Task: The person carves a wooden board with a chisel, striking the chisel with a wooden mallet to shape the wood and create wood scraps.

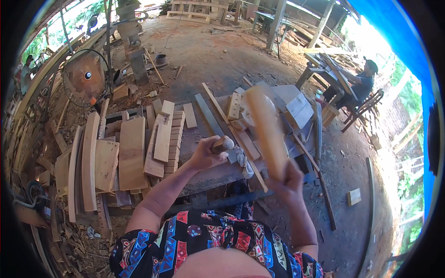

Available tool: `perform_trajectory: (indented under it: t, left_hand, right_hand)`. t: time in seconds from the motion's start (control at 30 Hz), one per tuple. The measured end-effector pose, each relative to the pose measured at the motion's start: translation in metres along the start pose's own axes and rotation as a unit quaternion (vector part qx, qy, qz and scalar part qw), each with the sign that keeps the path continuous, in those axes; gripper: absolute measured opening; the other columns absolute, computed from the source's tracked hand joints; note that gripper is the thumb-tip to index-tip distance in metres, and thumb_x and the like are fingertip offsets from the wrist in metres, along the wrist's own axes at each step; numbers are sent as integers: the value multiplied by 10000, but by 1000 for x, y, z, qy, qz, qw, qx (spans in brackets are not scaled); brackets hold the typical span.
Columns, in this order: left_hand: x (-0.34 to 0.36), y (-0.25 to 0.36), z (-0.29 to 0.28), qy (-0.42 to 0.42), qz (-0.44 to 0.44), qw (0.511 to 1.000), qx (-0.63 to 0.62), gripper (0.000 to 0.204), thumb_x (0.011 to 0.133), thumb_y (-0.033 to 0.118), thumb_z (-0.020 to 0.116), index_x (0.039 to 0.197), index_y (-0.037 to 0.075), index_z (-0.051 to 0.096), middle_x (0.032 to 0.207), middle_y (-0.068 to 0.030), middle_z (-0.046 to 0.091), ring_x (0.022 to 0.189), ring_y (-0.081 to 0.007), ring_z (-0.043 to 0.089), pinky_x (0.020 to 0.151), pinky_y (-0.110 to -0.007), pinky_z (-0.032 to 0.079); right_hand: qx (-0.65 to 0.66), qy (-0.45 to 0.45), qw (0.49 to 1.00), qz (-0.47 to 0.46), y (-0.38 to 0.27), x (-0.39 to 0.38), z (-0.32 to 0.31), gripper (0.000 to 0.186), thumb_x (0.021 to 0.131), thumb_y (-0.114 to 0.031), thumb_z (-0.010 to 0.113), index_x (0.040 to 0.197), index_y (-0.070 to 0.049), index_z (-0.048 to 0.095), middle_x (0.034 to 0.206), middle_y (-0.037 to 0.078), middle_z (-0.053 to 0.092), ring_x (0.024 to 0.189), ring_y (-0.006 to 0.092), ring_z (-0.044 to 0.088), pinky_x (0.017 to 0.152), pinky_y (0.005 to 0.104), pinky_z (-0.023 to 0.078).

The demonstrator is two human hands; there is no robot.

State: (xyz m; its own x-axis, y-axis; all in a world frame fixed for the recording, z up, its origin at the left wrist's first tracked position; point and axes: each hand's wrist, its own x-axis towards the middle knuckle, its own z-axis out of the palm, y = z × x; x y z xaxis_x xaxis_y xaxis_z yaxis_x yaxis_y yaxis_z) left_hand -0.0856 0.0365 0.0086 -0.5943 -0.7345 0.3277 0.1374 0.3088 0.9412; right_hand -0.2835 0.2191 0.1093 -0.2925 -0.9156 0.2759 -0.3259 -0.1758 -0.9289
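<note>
1. Head view: well to the left of the left hand is a long, slightly curved, pale brown wooden plank [90, 157]; nearer that hand lies a broad, flat, tan wooden board [132, 153]. Neither shows readable writing.
2. The left hand [207, 154] is over the grey, flat-topped table [201, 177], fingers curled firmly round a short, round, brown wooden stub with a pale, roughened end [224, 144]. The pale end points up and away from the palm; the other end is hidden. A good hold here would be firm and steady, with fingertips well below the exposed end.
3. Just right of the left hand lies a crumpled, whitish cloth-like wad [242, 161]; keeping it clear of the stub would be wise.
4. Between the hands, and reaching up beyond the right one, is a long, thick, pale yellow wooden piece [266, 125], blurred. Best to keep it in line with the stub and meet the pale end squarely, since a glancing touch could catch the left knuckles.
5. The right hand [286, 180] is closed round that piece's lower end; a secure but relaxed wrist should help control. No brand or label is legible on either held thing.
</note>
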Motion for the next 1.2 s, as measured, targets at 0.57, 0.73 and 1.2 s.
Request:
perform_trajectory:
  t: [0.57, 0.73, 1.2]
  left_hand:
    - [-7, 10, -8, 13, 24, 1000, -14, 162, 731, 44, 691, 865, 37, 601, 765, 35, 550, 706, -34, 476, 628, -218, 408]
    - [-7, 6, -1, 13, 32, 996, -83, 180, 728, 5, 678, 887, 29, 595, 790, 39, 553, 724, -31, 475, 636, -216, 408]
    - [-6, 13, -7, 47, 26, 996, -71, 195, 711, -7, 704, 793, 72, 547, 679, 48, 512, 606, -24, 486, 535, -215, 391]
  right_hand:
    - [140, 78, 984, -77, 3, -15, 5, 412, 667, -120, 766, 978, -12, 519, 833, 33, 568, 694, 94, 524, 620, 242, 419]
    - [7, -27, 999, -40, 43, -25, 27, 462, 660, -165, 787, 1026, -12, 549, 798, 49, 582, 747, 128, 561, 649, 265, 436]
    - [245, 144, 921, -267, -35, 2, -14, 612, 677, -288, 779, 1166, -66, 484, 867, 42, 573, 703, 121, 526, 572, 255, 429]
